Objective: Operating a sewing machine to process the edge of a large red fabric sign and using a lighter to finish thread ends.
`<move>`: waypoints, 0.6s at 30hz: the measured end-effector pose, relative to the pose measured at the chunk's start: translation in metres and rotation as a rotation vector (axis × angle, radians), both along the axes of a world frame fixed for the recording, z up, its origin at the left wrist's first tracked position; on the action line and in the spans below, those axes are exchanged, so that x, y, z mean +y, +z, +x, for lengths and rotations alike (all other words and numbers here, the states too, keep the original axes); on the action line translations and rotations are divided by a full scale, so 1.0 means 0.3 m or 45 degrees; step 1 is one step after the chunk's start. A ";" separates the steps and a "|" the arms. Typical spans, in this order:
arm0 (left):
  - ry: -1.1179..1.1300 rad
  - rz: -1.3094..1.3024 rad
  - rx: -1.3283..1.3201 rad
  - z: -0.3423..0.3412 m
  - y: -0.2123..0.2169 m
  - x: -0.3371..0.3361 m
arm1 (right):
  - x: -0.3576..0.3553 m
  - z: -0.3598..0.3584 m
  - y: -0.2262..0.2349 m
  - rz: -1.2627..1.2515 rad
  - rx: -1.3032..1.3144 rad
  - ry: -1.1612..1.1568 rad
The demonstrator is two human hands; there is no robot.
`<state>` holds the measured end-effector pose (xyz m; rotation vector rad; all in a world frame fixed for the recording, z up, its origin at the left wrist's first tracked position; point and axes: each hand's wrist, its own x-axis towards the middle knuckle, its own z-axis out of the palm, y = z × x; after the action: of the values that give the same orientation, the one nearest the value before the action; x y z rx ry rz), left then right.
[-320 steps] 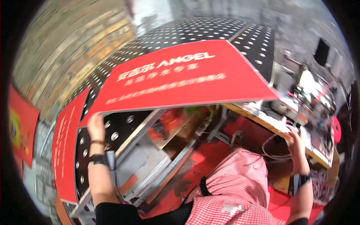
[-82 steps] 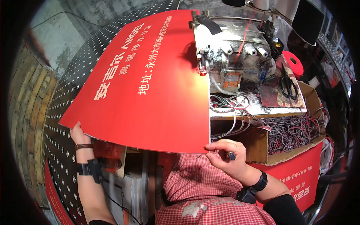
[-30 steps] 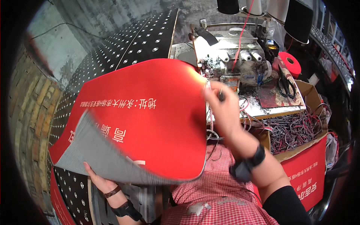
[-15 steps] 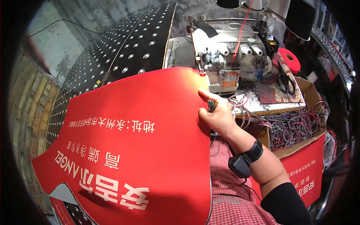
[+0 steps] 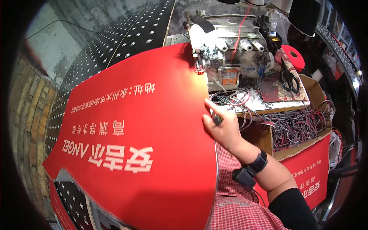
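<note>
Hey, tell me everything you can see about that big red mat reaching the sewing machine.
The red mat is a large, thin, flexible sheet, matt and fabric-like, with white lettering upside down to the wearer. It lies partly over a black surface with shiny studs. Its upper right part reaches the sewing machine and catches bright light. The right hand's fingertips meet its right edge. Its lower left edge arches, baring a little grey underside; its bottom runs out of the picture.
</note>
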<state>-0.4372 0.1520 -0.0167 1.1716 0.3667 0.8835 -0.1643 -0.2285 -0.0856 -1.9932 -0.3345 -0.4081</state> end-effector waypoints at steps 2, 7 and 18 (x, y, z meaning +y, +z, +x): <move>-0.124 -0.016 -0.049 0.024 0.010 0.045 | 0.000 0.067 -0.029 0.089 -0.187 -0.064; -0.554 -0.157 -0.096 0.112 -0.017 0.259 | 0.005 0.102 -0.028 0.135 -0.189 -0.020; -0.259 -0.599 0.150 0.465 -0.177 0.454 | -0.021 -0.137 -0.004 0.103 0.064 0.185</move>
<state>-0.2976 0.2883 -0.0697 0.8076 0.5102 0.5137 -0.2055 -0.2348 -0.0867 -1.8838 -0.4216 -0.2751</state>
